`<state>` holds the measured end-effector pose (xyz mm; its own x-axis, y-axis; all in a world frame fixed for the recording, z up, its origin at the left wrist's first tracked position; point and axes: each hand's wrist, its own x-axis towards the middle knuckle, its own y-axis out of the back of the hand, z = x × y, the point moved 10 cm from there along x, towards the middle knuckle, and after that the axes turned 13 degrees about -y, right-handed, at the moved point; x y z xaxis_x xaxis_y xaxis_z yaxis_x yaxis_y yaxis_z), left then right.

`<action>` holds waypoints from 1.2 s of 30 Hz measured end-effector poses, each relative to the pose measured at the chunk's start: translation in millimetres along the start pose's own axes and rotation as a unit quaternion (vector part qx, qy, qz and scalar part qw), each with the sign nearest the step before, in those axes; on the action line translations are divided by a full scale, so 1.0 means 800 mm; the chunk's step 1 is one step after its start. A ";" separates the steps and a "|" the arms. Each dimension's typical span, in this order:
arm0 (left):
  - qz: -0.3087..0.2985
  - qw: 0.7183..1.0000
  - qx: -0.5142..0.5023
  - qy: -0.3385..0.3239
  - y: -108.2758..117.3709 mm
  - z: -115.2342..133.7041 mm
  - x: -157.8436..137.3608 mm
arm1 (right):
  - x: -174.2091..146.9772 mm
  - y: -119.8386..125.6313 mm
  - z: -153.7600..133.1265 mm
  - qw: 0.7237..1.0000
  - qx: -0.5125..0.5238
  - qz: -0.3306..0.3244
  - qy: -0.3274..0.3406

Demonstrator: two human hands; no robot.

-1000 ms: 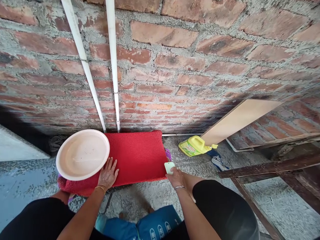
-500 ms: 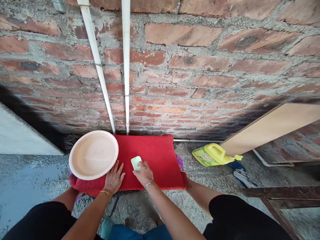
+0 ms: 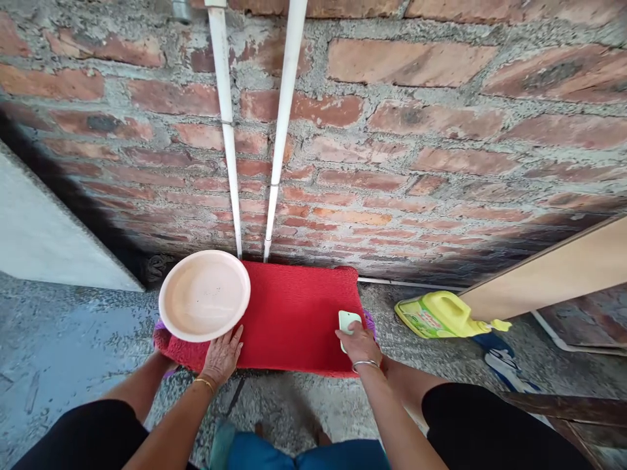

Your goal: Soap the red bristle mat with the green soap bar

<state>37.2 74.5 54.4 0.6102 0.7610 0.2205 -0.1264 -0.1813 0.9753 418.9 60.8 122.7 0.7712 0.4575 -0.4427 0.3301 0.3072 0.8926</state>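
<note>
A red mat lies spread out in front of me, with its left end bunched up. My right hand is closed around a pale green scrub brush near the mat's right end. The brush presses flat on the mat, so its underside is hidden. My left hand rests flat with fingers stretched on the mat's left part, its fingertips by the rim of a pale pink basin. The basin sits on the mat's left end, with a few dark specks inside.
A yellow detergent jug lies on its side on the concrete floor, near a blue-and-white shoe. A brick wall with two white pipes rises behind. Boards lean at the left and right. Wet floor shows at left.
My right hand has slid the scrub brush rightward along the mat, from its middle to near its right end. My left hand stays by the basin. The whole view has shifted somewhat.
</note>
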 end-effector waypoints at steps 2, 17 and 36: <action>0.000 1.000 0.006 0.006 0.002 -0.003 -0.007 | -0.031 -0.007 -0.035 0.999 0.010 -0.005 0.044; -0.003 1.000 0.010 0.020 0.008 -0.010 -0.013 | -0.121 -0.058 -0.148 0.977 -0.050 -0.025 0.206; 0.001 0.999 -0.029 -0.036 0.002 0.017 0.017 | -0.050 -0.042 -0.114 0.986 -0.010 -0.013 0.164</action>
<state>55.9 76.0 58.7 0.6645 0.7130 0.2237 -0.1715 -0.1459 0.9743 327.5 108.2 102.9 0.5440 0.6934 -0.4725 0.3337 0.3379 0.8800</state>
